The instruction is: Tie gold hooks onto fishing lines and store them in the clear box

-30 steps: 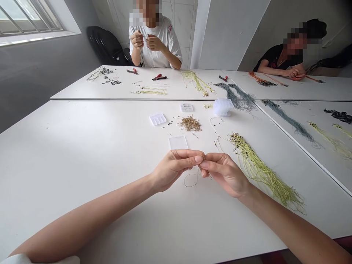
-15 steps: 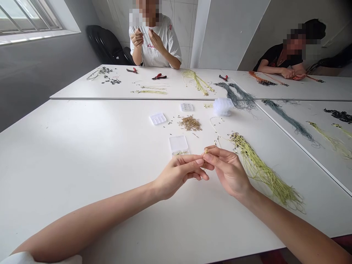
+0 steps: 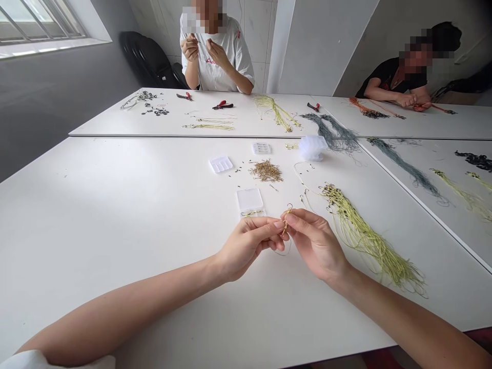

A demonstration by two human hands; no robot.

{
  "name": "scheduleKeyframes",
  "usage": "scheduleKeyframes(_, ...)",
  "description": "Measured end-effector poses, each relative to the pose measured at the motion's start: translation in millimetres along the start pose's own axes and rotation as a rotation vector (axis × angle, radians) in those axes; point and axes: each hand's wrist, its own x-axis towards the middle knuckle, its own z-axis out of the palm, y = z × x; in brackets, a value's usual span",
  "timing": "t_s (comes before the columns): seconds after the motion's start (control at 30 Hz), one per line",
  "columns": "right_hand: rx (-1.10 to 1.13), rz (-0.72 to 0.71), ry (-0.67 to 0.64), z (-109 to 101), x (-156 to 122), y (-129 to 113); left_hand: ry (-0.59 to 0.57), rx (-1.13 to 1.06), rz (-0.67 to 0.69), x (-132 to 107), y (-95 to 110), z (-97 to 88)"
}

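Note:
My left hand (image 3: 249,243) and my right hand (image 3: 313,241) meet fingertip to fingertip above the white table (image 3: 115,215). Both pinch a small gold hook with yellow-green cord (image 3: 286,218) wound on it; the hook's curved end sticks up above the fingers. A thin loop of cord hangs below the hands. A bundle of yellow-green cords (image 3: 365,238) lies just right of my right hand. A small clear plastic lid (image 3: 249,199) lies just beyond my left hand.
A pile of gold hooks (image 3: 266,170), two small clear trays (image 3: 220,164) and a clear box (image 3: 312,147) lie farther out. Grey cords (image 3: 332,134), pliers (image 3: 222,106) and more cords lie on the far tables, where two other people sit working.
Both hands have stayed together and shifted slightly; the gold hook now stands up above the fingertips, and the hanging cord loop has become smaller.

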Motion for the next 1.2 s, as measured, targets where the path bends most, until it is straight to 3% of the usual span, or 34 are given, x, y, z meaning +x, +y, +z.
scheduleKeyframes(0.2,-0.082,-0.072,0.033,-2.6,-0.9,0.9,-0.005,0.117,-0.035,-0.6,6.7,-1.4)
scheduleKeyframes(0.37,-0.102,-0.099,0.069,-3.2,-0.2,2.6,-0.021,0.093,-0.037,-0.7,5.9,-2.1)
scheduleKeyframes(0.63,-0.055,-0.042,-0.051,0.0,-0.5,1.4,-0.017,0.102,0.016,0.4,5.8,-0.6)
scheduleKeyframes(1.2,-0.087,-0.045,-0.044,-0.7,0.4,1.1,0.027,0.162,0.074,0.5,4.8,-0.9)
